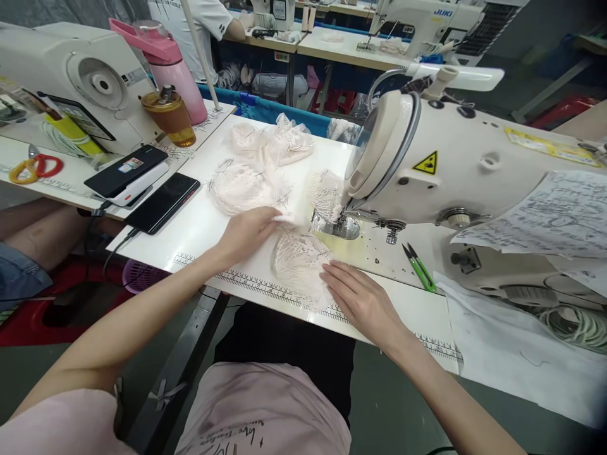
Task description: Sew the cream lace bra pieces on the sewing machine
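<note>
amber liquid (pixel 184 135) in cup (pixel 167 115), left hand (pixel 250 232) pinching cloth (pixel 286 219), right hand (pixel 359 296) flat on lace (pixel 300 260)

The left arm (pixel 142 309) comes in from the lower left, bent at the elbow, its bare forearm slanting up and forward to a nearly straight left wrist (pixel 220 254). The left hand (pixel 249 234) has its back upward and points right, fingers bent and tips gathered in a pinch. The right arm (pixel 455 385) enters from the lower right, its elbow out of view. The right hand (pixel 356 296) is palm down and loosely flat, 4 fingers extended side by side, pointing left and forward; its thumb is hidden. The 2 hands are apart, the left one farther forward.
</note>
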### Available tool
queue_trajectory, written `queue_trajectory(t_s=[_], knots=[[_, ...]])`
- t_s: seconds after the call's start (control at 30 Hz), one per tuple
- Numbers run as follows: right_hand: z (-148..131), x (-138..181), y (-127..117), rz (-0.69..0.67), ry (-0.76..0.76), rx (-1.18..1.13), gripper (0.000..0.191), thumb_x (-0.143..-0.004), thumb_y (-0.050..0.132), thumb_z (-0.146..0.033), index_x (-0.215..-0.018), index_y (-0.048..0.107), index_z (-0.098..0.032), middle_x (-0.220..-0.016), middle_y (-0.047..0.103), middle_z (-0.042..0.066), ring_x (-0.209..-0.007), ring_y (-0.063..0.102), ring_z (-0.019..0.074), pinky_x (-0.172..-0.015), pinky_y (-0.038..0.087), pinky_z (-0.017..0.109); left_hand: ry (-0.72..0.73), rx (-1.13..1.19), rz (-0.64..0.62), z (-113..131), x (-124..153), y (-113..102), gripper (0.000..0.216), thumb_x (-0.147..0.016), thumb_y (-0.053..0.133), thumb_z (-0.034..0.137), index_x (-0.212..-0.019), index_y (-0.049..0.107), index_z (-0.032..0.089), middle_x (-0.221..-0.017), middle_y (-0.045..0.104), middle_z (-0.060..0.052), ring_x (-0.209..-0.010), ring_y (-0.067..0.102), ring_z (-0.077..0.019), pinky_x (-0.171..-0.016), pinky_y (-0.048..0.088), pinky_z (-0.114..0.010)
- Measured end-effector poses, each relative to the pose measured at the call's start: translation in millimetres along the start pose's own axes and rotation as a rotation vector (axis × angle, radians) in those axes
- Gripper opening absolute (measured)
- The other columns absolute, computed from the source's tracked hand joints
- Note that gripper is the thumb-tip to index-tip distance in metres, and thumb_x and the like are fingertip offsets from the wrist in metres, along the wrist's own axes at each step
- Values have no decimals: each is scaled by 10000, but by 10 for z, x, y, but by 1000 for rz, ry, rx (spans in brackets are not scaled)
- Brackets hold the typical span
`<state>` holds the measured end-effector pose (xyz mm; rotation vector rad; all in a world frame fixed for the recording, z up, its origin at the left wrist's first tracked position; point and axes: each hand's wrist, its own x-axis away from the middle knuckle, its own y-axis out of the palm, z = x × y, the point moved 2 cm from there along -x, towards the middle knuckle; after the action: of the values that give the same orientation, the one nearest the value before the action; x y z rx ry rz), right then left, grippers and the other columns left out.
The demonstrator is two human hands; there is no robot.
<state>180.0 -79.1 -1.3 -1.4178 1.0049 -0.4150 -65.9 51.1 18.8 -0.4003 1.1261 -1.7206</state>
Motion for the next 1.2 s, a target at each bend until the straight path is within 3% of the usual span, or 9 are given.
queue_trajectory(t_s=[0.13,0.27,0.47,0.63,0.77,0.83,0.93,1.07,1.2], knots=[[9,142,-45,36,-1,42,296,-948,549,-130,-1227,643,-161,-1275,675,74,-1252,596,214,-1073,540,383,-137,46,61,-243,-396,-342,237,-936,528,335,-854,662,158,-714,616,0,-669,556,-153,-625,402,-251],[-6,258,-94,43,-23,70,349,-954,544,-152,-1291,607,-214,-1288,669,52,-1236,609,226,-1066,541,412,-337,-19,198,-623,-639,-638,284,-906,540,291,-1142,639,169,-923,663,-41,-845,599,-208,-796,443,-303],[-27,282,-146,52,-24,80,407,-959,548,-239,-1364,547,-279,-1304,660,34,-1166,651,232,-1062,522,440,-411,-257,261,-849,-548,-655,566,-762,726,430,-1279,582,250,-1158,649,-93,-1079,585,-361,-946,407,-469],[-83,213,-194,53,-54,77,377,-937,606,-273,-1310,578,-219,-1249,690,54,-1083,673,222,-1048,503,443,-393,-336,306,-781,-502,-685,321,-876,572,276,-1188,639,240,-1147,654,-105,-1156,559,-364,-988,391,-495],[-102,140,-258,74,-57,12,353,-928,628,-267,-1267,589,-175,-1179,720,69,-1012,685,208,-1059,478,449,-114,-253,389,-264,-282,-534,251,-936,508,284,-1138,647,231,-1129,665,-82,-1098,592,-281,-952,444,-410],[-43,82,-278,98,-31,8,318,-930,622,-248,-1241,601,-186,-1167,726,57,-993,686,194,-1065,474,430,117,-80,174,117,-71,-268,227,-966,501,326,-1111,647,232,-1014,704,-45,-893,662,-207,-799,512,-329],[130,-23,-265,113,30,57,232,-942,588,-198,-1169,634,-207,-1157,729,32,-988,683,181,-1039,484,405,478,-99,-151,594,275,189,231,-972,515,310,-1139,643,214,-1117,713,-67,-983,679,-221,-780,548,-325],[368,-198,-180,88,163,31,201,-955,568,-296,-1115,647,-204,-1119,736,44,-1017,676,215,-906,529,394,601,-230,-182,742,377,533,369,-934,512,211,-1295,577,162,-1367,596,-127,-1273,555,-286,-1008,513,-431],[530,-376,-34,-32,362,-134,220,-935,554,-250,-1145,575,-188,-1025,709,70,-881,673,204,-675,537,317,631,-187,-215,649,148,541,367,-891,452,160,-1202,641,213,-1313,639,-75,-1256,571,-247,-1057,486,-414]])
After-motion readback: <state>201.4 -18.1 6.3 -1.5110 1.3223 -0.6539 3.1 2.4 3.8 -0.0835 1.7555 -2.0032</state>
